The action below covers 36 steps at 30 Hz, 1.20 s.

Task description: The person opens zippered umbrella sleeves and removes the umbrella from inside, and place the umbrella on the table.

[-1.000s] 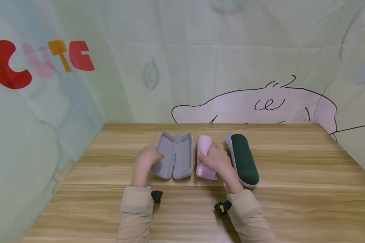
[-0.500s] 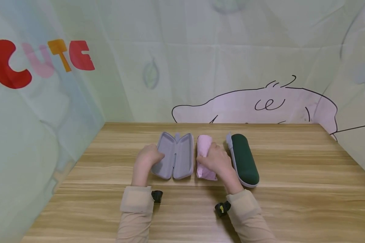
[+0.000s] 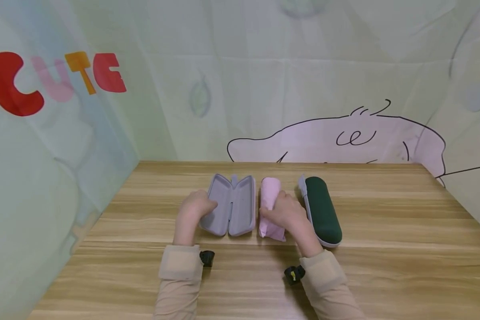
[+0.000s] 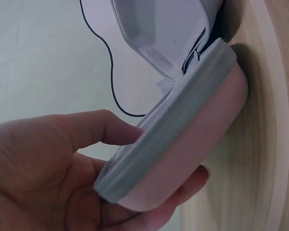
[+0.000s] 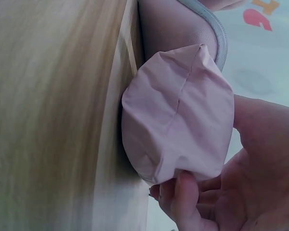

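Pink pouch (image 3: 270, 194): gripped by right hand (image 3: 286, 211) | grey-lined case (image 3: 242, 206): left half pinched by left hand (image 3: 194, 206)

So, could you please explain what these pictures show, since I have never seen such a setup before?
There is no machine here, only a person's bare left hand and right hand. The wide picture is taken from the head, looking down; the two close-ups, from each wrist. On the wooden table are an open case with grey lining, a pink pouch and a closed green case. The left hand pinches the open case by its left half; the right hand grips the pink pouch.
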{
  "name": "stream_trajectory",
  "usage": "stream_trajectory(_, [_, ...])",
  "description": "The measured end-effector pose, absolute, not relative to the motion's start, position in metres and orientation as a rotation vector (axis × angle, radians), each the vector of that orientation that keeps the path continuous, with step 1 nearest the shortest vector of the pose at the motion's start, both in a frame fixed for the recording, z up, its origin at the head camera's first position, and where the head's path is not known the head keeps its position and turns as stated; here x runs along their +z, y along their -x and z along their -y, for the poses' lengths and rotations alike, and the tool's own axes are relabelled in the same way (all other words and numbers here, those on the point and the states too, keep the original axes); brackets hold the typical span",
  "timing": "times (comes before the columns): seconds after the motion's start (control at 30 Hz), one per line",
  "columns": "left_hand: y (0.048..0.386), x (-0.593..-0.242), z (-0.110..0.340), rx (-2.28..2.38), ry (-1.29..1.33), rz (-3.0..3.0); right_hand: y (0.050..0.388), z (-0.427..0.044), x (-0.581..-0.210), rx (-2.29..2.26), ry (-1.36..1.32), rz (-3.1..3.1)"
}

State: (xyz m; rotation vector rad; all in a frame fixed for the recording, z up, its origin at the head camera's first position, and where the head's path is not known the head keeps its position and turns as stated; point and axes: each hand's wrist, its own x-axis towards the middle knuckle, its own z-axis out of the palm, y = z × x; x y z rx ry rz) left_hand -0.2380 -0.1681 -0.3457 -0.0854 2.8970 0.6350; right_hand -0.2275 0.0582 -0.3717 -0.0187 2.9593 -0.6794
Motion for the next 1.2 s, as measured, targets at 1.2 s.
stream_trajectory(1.2, [0.2381,-0.3456,0.1661,0.688,0.147,-2.943,0.229,-0.0643,-0.3646,-0.677,-0.04,-3.017])
